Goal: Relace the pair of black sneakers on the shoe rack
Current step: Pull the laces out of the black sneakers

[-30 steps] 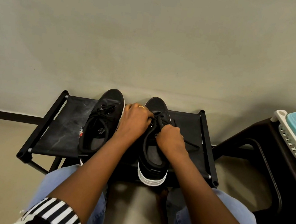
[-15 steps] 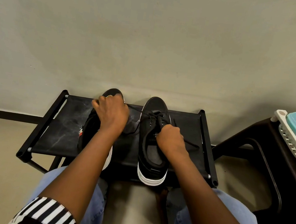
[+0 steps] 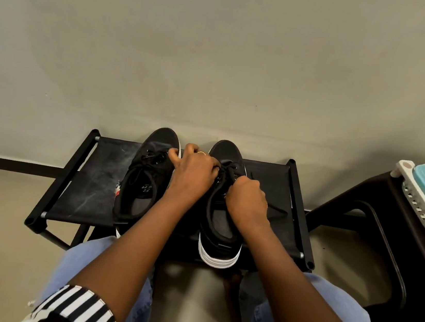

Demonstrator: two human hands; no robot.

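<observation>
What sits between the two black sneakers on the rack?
In the head view, the left hand fills that gap, at the laces of the right sneaker.

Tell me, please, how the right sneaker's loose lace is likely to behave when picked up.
The lace is probably floppy: its free end lies limp on the rack. Being thin, it likely weighs little. It may tug the right sneaker, since it runs through its eyelets.

shoe rack (image 3: 95, 178) | on top: left sneaker (image 3: 145, 187), right sneaker (image 3: 227, 152) | side by side
</observation>
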